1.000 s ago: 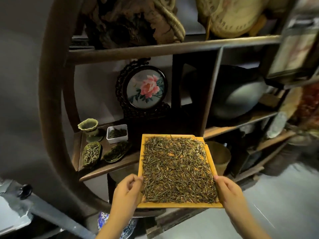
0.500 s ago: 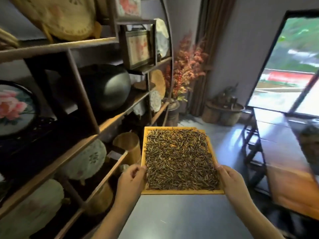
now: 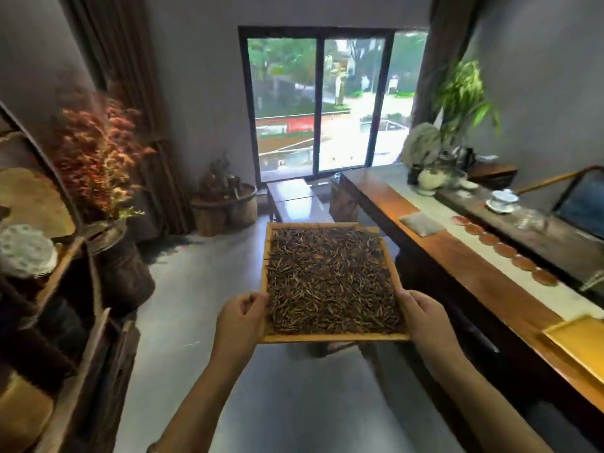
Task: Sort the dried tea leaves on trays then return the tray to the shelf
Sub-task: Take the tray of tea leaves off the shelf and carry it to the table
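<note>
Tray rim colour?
Yellow-orange wood on the rectangular tea-leaf tray; head view shows it, the only view.

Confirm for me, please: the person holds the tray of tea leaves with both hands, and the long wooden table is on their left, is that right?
Not quite. In the head view the left hand and right hand do grip the tray of tea leaves, but the long wooden table is on their right. The shelf is on their left.
</note>
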A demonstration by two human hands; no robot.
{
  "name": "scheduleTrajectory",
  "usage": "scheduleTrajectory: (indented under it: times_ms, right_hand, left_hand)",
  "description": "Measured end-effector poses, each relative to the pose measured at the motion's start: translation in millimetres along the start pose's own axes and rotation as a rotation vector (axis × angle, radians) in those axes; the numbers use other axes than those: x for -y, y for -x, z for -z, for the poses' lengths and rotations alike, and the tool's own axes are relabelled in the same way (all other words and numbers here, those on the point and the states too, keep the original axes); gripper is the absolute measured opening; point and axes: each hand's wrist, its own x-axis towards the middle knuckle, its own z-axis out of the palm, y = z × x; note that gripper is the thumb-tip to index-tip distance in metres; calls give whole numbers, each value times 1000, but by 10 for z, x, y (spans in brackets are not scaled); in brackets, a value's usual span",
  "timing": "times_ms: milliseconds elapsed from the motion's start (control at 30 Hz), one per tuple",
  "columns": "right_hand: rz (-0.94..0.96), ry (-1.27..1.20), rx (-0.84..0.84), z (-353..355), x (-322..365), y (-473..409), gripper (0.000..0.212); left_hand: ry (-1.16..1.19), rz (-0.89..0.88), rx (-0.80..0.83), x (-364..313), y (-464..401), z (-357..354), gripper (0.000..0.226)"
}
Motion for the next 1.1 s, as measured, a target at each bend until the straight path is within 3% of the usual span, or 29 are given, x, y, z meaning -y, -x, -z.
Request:
scheduleTrajectory:
  times_ms: [300,500,833,967,1100]
  right_hand:
    - [-89,20,-366,1884,-416,-242,25]
    - [-154,-8,-636,2771,-705,-24,35]
    - [-254,38,-1033,3539,-1056,288,42]
    - [-268,68,-1097,3670,-1183,248,48]
    - [-290,80,-1163,3657,-1336,156,36]
  left_hand:
    - [49,-152,342,-646,-161,-2153,32]
    - [-38,-318,595,-1043,-84,-3303,32]
    - [-9,-473,1020,-1368,31,-4841,37]
    - [23,-448,1153,-1423,-17,-5242,32]
    - [25,-462,1270,-1358,-155,-5534,31]
